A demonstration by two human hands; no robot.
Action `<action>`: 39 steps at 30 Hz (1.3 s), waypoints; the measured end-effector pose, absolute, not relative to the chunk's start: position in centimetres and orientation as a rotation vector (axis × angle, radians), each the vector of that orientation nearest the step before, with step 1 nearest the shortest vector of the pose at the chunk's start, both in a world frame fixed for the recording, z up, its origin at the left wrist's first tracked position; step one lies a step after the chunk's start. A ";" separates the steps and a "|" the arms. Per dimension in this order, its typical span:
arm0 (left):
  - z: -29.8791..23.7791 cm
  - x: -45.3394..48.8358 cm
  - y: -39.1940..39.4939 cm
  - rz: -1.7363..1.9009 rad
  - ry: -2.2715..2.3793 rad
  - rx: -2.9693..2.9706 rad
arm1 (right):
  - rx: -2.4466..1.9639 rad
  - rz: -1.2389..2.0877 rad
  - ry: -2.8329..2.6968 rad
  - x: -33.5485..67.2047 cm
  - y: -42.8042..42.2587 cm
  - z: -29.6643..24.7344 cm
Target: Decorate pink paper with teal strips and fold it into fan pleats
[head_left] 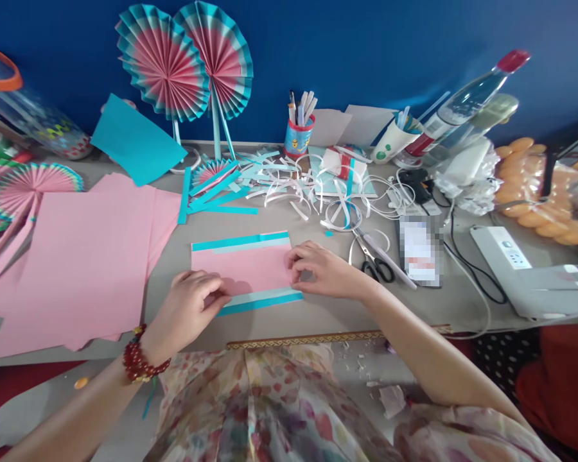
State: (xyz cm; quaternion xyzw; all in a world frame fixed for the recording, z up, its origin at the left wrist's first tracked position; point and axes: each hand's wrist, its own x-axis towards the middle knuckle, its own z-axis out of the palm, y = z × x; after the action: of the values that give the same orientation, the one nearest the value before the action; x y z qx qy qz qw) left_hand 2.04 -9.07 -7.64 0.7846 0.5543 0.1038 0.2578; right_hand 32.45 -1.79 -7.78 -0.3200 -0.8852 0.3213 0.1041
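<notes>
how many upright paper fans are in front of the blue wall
2: the left fan and the right fan, which is partly behind it. Another could be hidden behind them.

The table (pixel 320 317) carries striped paper (pixel 255 266) and scissors (pixel 370 255).

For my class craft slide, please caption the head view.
Left hand and right hand at a blue-edged pink sheet, scissors nearby, pleated fans behind.
</notes>
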 end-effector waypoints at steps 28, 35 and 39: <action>-7.5 2.5 -9.1 0.264 1.508 2.237 | -0.963 0.902 -2.660 32.2 -1.9 -7.4; -7.3 2.6 -9.2 0.223 1.508 2.264 | -0.938 0.892 -2.637 32.2 -2.0 -7.5; -7.4 2.5 -9.2 0.228 1.507 2.276 | -0.927 0.875 -2.642 32.3 -2.0 -7.6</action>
State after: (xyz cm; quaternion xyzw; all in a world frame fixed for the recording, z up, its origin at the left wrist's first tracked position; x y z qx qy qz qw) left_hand 2.53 -9.19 -7.41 0.8141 0.5390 0.0815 0.2001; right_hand 32.25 -1.96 -7.62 -0.3144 -0.8958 0.2966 0.1038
